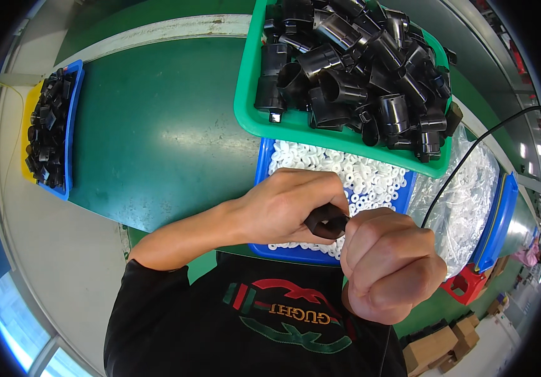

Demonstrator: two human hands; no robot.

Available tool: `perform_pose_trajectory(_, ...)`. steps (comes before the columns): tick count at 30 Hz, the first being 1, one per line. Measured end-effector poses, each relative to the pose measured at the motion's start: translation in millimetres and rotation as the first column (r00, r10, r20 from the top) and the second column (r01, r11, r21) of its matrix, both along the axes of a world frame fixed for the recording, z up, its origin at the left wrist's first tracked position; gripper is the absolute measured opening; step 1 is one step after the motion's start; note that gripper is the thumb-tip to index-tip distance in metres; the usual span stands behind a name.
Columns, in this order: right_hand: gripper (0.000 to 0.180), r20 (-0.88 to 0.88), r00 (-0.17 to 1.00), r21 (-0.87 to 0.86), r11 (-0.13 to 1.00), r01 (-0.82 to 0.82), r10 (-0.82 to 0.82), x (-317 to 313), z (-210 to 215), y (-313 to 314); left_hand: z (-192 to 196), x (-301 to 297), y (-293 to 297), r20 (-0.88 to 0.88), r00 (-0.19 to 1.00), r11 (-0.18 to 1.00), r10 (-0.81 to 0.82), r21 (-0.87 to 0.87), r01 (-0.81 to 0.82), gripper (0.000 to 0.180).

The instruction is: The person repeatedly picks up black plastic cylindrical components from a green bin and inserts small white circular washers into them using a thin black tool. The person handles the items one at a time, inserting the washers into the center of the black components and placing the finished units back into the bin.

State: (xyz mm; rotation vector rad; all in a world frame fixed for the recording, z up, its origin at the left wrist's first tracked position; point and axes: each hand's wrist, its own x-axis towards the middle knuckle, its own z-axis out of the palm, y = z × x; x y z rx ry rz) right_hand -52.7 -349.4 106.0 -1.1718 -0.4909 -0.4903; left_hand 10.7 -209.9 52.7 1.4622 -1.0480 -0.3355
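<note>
My left hand (289,204) is closed around a black plastic fitting (322,220), a short hollow tube with its dark opening showing between the fingers. Right beside it, my right hand (393,264) is curled into a fist, its thumb side meeting the fitting. Whatever the right fist grips is hidden by the fingers. Both hands are over a blue tray (261,162) of small white ring washers (364,173). Beyond them, a green bin (243,103) is heaped with similar black fittings (339,85).
A black cable (465,154) arcs down from the right behind my right hand. Clear plastic bagging (455,201) and another blue tray (495,223) are at the right. At the far left of the green table (157,125) stands a blue bin (74,132) of black parts.
</note>
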Motion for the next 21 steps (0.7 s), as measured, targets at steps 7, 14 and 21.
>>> perform_pose_trajectory(7, 0.027, 0.078, 0.996, 0.042, 0.998, -0.036, 0.033, 2.9, -5.2, 0.4, 8.8, 5.6, 1.5, 0.095, 0.993, 0.996, 0.073, 0.039, -0.077, 0.029)
perform_pose_trajectory(14, 0.02, -0.081, 0.991, 0.004, 0.994, 0.109, -0.108, -6.4, 7.4, -8.2, 18.9, 12.0, 5.0, -0.088, 0.994, 0.994, 0.069, 0.086, -0.061, 0.029)
perform_pose_trajectory(21, 0.012, 0.062, 0.947, -0.563, 0.772, 0.294, -0.316, -37.0, 5.8, -46.1, 29.0, 8.2, 3.6, 0.007, 0.996, 0.994, 0.085, 0.069, -0.085, 0.026)
